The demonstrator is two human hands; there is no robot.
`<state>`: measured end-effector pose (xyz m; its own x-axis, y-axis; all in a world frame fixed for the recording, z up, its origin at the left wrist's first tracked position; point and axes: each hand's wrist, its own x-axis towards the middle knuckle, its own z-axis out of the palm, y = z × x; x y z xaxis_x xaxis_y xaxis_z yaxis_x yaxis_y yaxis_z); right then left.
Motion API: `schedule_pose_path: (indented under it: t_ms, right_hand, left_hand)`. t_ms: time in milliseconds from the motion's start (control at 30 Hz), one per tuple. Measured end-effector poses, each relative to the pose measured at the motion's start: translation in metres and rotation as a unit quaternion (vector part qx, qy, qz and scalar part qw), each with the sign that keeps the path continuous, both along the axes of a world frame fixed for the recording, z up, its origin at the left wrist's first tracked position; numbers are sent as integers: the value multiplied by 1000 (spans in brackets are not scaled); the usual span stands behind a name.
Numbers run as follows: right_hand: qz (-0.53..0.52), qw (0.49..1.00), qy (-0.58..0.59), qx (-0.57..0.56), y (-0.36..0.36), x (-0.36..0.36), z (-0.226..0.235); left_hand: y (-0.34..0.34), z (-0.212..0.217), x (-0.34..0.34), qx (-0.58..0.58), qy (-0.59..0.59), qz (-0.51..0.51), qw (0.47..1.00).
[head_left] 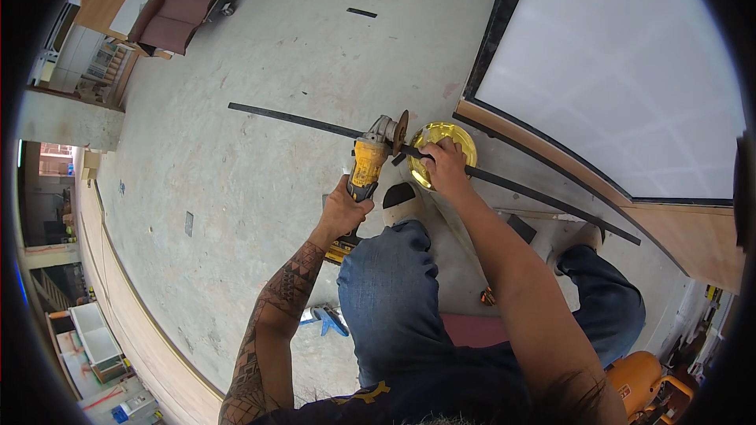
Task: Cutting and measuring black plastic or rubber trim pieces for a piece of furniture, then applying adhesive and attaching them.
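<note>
My left hand (344,211) is wrapped round the body of a yellow and black cordless angle grinder (368,165). Its brown disc (401,132) stands upright against, or just beside, a long black bar (535,187); I cannot tell whether they touch. My right hand (446,167) grips that bar just right of the disc. Beneath the right hand lies a shiny yellow round lid or tin (465,138), with the bar running across it. The bar stretches from the left over the floor to beside my right foot.
At the right stands a large white panel (614,71) with a black frame and wooden edge. A blue caulking gun (327,320) lies by my left knee. An orange machine (636,382) is at the lower right. A short black strip (361,12) lies on the far floor.
</note>
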<state>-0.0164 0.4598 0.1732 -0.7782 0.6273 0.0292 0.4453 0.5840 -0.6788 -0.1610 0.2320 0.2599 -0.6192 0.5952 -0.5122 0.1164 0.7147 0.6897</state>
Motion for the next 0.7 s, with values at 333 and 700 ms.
schedule_pose_path:
  t_ms: [333,700]
  right_hand:
    - [0,1000,-18,-21,0,0,1]
    - [4,999,-23,-25,0,0,2]
  left_hand:
    - [2,1,-1,4,7,-5,1000]
    - [2,1,0,4,2,-9,1000]
